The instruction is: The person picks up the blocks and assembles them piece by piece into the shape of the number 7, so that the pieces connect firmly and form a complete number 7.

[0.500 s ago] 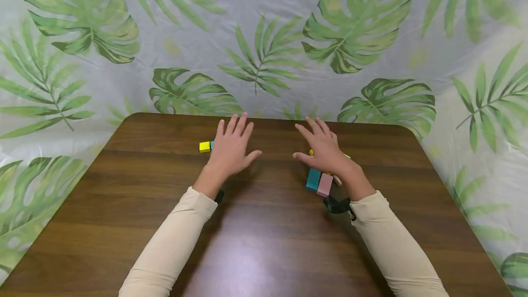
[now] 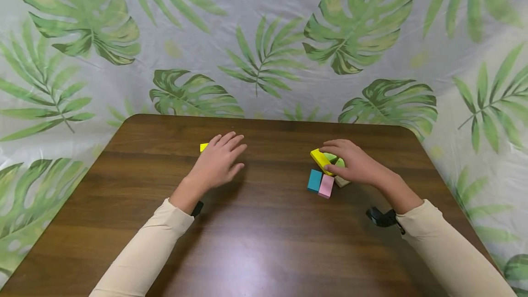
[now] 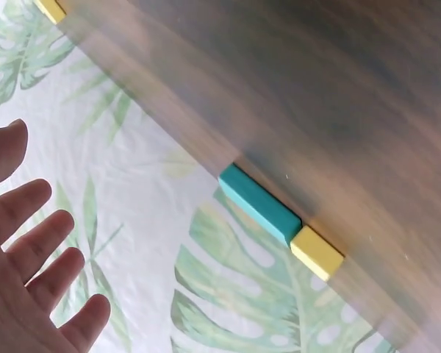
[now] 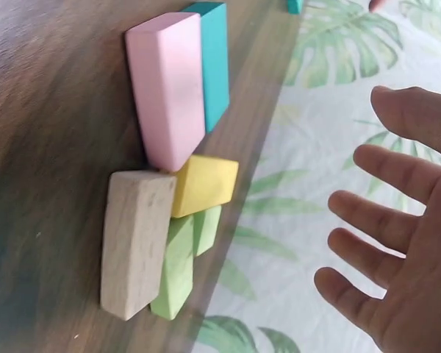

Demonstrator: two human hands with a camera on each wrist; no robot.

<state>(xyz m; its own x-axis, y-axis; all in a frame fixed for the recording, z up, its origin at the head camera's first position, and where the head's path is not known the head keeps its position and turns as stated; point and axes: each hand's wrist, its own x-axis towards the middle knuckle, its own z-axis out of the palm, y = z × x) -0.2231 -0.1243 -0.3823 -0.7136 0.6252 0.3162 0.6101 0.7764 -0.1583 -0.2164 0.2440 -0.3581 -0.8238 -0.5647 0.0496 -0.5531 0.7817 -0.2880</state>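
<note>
My left hand (image 2: 216,162) hovers at the left with straight, spread fingers, holding nothing. It partly covers a yellow block (image 2: 204,147); in the left wrist view this yellow block (image 3: 317,252) lies end to end with a long teal block (image 3: 261,204). My right hand (image 2: 356,162) is held above a cluster of blocks, its fingers (image 4: 375,213) spread and apart from them in the right wrist view. The cluster has a pink block (image 4: 167,88), a teal block (image 4: 215,66), a yellow block (image 4: 206,184), a plain wooden block (image 4: 136,243) and two light green blocks (image 4: 178,268).
The blocks lie on a brown wooden table (image 2: 255,205) with rounded far corners. A leaf-patterned cloth (image 2: 272,35) hangs behind its far edge. Between the two block groups is a wide stretch of tabletop.
Both hands have moved apart and a little nearer to me. The right hand has shifted right, uncovering the yellow and green blocks. The blocks seen in both frames have stayed in place.
</note>
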